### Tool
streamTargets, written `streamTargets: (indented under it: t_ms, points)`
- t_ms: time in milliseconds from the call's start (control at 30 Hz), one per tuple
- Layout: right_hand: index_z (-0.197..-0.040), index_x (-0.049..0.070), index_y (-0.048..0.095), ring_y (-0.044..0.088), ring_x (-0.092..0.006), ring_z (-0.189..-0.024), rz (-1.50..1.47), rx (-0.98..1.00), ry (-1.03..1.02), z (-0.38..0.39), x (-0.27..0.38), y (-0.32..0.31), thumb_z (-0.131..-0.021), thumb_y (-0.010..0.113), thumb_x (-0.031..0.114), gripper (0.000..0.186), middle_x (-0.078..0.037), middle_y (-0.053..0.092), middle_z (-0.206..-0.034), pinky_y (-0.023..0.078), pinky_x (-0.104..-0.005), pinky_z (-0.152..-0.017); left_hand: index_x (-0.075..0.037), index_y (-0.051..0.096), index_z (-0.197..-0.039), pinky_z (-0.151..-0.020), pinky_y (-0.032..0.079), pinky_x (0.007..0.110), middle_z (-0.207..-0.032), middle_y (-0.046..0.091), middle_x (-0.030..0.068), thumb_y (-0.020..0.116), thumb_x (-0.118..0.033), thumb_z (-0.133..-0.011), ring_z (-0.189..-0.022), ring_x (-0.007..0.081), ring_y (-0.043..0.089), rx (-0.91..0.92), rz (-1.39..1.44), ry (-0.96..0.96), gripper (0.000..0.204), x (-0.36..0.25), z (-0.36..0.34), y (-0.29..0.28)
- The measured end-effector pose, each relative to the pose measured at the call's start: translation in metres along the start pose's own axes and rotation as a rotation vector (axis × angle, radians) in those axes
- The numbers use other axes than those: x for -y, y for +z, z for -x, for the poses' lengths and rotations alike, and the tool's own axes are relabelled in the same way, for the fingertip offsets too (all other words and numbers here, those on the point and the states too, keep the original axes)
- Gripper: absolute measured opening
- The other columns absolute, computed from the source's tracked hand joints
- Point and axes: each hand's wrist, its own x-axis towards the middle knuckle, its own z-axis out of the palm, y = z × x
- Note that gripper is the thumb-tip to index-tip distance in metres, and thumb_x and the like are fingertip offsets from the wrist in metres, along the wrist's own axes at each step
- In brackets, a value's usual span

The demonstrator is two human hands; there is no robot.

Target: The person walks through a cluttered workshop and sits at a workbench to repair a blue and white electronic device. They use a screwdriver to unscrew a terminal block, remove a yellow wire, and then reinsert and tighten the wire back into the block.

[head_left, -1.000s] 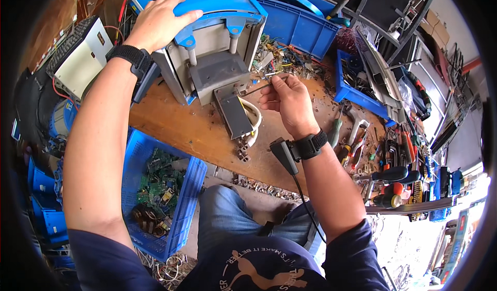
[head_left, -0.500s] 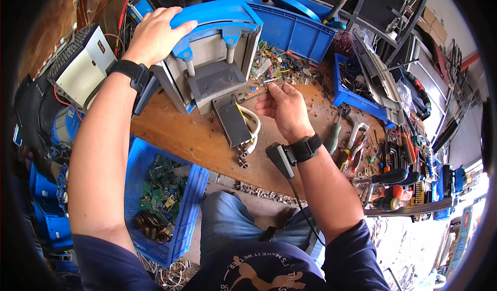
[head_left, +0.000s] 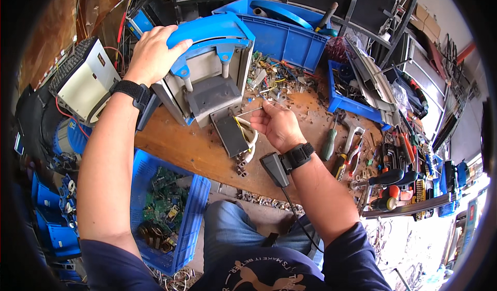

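Observation:
A grey metal machine (head_left: 215,95) with a curved blue top (head_left: 217,28) and two short posts stands upright on the wooden bench. My left hand (head_left: 151,55) grips the left end of that blue top, thumb laid along it. Low on the machine's front, a dark flat box (head_left: 231,138) sticks out toward me with pale, thick cables (head_left: 252,135) beside it. My right hand (head_left: 277,125) pinches a thin metal rod (head_left: 252,111), which looks like a hex key. The rod's far end reaches the joint between box and machine; its tip is too small to make out.
Small scrap parts (head_left: 274,78) lie behind my right hand, before a blue crate (head_left: 287,42). At right are a green-handled screwdriver (head_left: 329,143), a hammer (head_left: 353,130) and several other tools. A blue basket (head_left: 194,213) of circuit boards sits below the bench's front edge.
My right hand has come slightly nearer to me, swinging the rod's held end the same way. My left hand keeps its hold on the blue top. The whole view has shifted a little.

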Motion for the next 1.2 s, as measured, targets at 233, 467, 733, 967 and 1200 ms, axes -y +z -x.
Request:
streamTargets:
  t_ms: [233,467,733,967,1200]
  points:
    - [-0.096,-0.002,0.051,0.063,-0.023,-0.069,-0.088,-0.055,0.096,-0.001,-0.006,-0.001,-0.096,0.045,0.016,0.019,-0.014,0.061,-0.081,0.057,-0.0324,-0.06,-0.003,0.053,-0.124,-0.099,0.036,0.039,-0.123,0.054,0.0145,0.058,-0.04,-0.086,-0.114,0.0313,0.048,0.001,-0.002,0.012,0.053,-0.001,0.0,-0.001]
    - [-0.095,-0.002,0.05,0.063,-0.0236,-0.069,-0.144,-0.086,0.157,-0.002,-0.01,-0.001,-0.096,0.045,0.016,0.019,-0.014,0.061,-0.081,0.058,-0.0333,-0.06,-0.003,0.053,-0.123,-0.099,0.036,0.039,-0.122,0.054,0.0146,0.058,-0.04,-0.086,-0.113,0.0311,0.049,-0.012,0.001,0.026,0.053,0.001,0.0,0.0]
    - [-0.096,0.0,0.048,0.062,-0.0222,-0.069,0.068,-0.035,-0.065,0.006,-0.004,0.007,-0.097,0.044,0.015,0.016,-0.013,0.06,-0.082,0.056,-0.0319,-0.063,-0.002,0.054,-0.123,-0.098,0.038,0.04,-0.119,0.055,0.0153,0.058,-0.044,-0.085,-0.112,0.0311,0.05,-0.015,-0.008,0.024,0.057,0.0,0.001,-0.001]
    - [-0.096,-0.002,0.046,0.063,-0.0219,-0.064,0.016,-0.052,-0.021,0.005,0.0,0.008,-0.095,0.046,0.012,0.015,-0.014,0.059,-0.078,0.057,-0.0298,-0.057,-0.001,0.053,-0.123,-0.098,0.038,0.04,-0.119,0.055,0.0155,0.058,-0.044,-0.085,-0.112,0.031,0.05,-0.029,-0.013,0.038,0.058,0.0,0.002,-0.001]
    - [-0.096,-0.001,0.047,0.063,-0.023,-0.069,0.036,-0.031,-0.018,0.003,0.004,0.006,-0.096,0.044,0.013,0.014,-0.014,0.059,-0.08,0.057,-0.0308,-0.061,-0.003,0.053,-0.123,-0.099,0.036,0.039,-0.122,0.054,0.0148,0.059,-0.038,-0.086,-0.113,0.0314,0.048,-0.024,0.005,0.039,0.052,0.0,0.002,-0.002]
